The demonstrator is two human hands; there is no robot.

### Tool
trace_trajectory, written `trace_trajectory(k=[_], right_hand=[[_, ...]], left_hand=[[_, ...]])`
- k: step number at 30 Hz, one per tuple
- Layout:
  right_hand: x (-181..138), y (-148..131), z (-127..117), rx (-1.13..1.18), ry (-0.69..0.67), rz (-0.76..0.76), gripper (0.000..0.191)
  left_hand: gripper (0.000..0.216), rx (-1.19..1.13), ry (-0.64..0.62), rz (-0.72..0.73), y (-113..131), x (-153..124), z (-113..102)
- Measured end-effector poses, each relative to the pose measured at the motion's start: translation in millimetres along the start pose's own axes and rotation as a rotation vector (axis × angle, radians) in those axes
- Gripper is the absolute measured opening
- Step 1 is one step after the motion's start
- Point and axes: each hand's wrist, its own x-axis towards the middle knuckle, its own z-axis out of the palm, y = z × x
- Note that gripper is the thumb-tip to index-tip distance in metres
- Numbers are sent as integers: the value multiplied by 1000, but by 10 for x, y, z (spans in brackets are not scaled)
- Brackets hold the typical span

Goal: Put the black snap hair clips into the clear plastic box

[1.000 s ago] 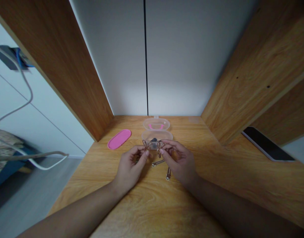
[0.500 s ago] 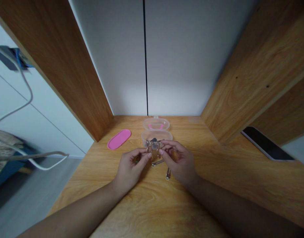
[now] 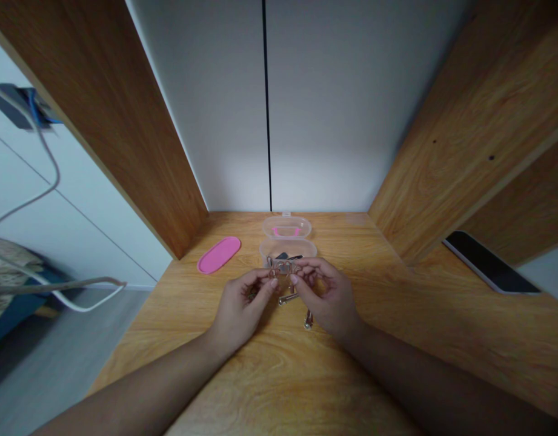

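Clear case [image 3: 287, 247] open, small dark items inside.

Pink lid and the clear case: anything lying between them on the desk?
Nothing: the head view shows only bare wooden desk between the pink lid and the clear case.

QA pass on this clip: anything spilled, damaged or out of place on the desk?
Nothing stands out. Both hands, left hand and right hand, pinch small metal pieces before the open clear case; two more metal pieces lie on the desk.
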Motion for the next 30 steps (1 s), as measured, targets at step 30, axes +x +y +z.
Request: trace_trajectory(k=[30], right_hand=[[0,24,4,-57,-32,-46,27]], left_hand=[[29,121,-30,107,31,-9,-40]])
